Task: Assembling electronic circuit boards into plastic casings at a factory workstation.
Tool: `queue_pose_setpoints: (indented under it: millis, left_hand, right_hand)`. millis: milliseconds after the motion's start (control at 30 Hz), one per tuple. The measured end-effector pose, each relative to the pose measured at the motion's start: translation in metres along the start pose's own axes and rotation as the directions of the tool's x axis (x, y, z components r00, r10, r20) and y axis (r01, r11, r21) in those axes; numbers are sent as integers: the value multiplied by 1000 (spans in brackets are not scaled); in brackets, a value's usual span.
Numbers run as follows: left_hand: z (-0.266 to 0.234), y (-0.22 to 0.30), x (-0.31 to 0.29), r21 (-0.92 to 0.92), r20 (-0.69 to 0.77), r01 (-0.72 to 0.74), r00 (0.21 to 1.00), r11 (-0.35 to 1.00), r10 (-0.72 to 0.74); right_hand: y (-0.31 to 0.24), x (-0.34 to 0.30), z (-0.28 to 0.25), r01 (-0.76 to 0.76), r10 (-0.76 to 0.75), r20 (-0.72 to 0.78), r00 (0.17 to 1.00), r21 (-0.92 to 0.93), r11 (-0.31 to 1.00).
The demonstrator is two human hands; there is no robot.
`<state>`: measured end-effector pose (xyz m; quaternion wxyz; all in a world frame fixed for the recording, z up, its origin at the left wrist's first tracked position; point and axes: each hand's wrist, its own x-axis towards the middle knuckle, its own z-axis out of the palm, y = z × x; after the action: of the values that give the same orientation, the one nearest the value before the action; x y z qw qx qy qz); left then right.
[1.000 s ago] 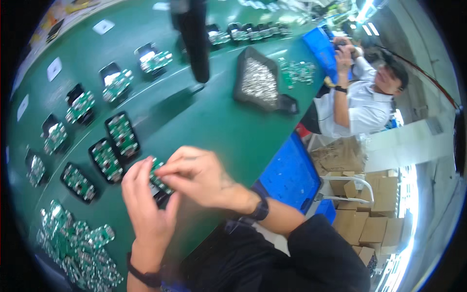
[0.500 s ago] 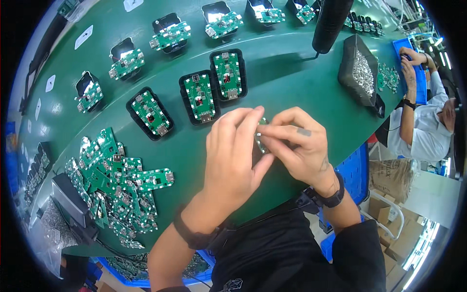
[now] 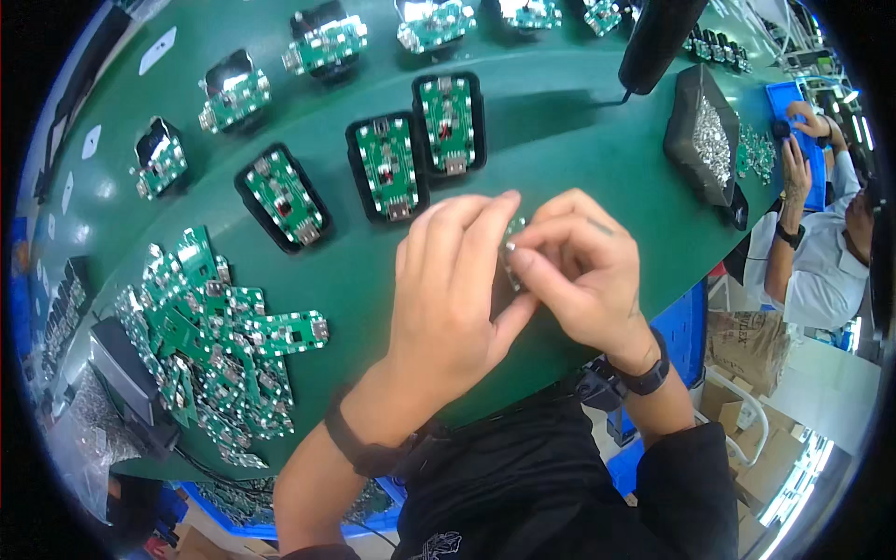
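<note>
My left hand [image 3: 443, 289] is closed around a green circuit board [image 3: 516, 226], which I see edge-on between fingers and thumb. Most of the board is hidden behind that hand. Thumb and forefinger of my right hand [image 3: 588, 275] are pinched together at the board's near face. A tiny shiny bit shows at the right thumb tip; whether it is loose or part of the board I cannot tell. Just beyond my hands, black casings [image 3: 427, 198] hold green boards face up: two side by side and another casing [image 3: 322, 224] to the left.
On the left lies a heap of circuit boards [image 3: 266, 327] beside a dark device [image 3: 131, 373]. Several casings with tilted boards [image 3: 238, 98] line the back. A dark bin of small metal parts [image 3: 686, 135] and a hanging black tool [image 3: 658, 42] are at right. A co-worker [image 3: 821, 271] sits beyond.
My right fingers have curled more and shifted slightly right, with the thumb now further exposed. The left hand still grips the board. The whole view has shifted a little.
</note>
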<state>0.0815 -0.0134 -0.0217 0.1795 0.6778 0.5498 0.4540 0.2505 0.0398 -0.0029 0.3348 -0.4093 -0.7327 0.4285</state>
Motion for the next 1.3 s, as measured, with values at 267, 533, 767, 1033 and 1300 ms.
queue_pose_setpoints:
  millis: [267,533,767,1033,1300]
  left_hand:
    - [1,-2,-1,1,-5,3,1000,1000,-3]
    - [2,1,-1,11,-16,4,1000,1000,-4]
    - [5,0,-1,17,-14,2,1000,1000,-2]
    - [7,1,1,25,-12,2,1000,1000,-2]
    - [9,3,1,35,8,7,1000,999,-7]
  right_hand:
    - [8,2,0,-73,72,12,997,182,981]
    - [6,-2,-11,-168,141,109,984,308,936]
    - [3,3,-15,-256,209,176,962,305,918]
    - [-4,8,-26,-470,391,280,877,328,820]
    - [-16,19,-38,-628,518,382,765,265,732]
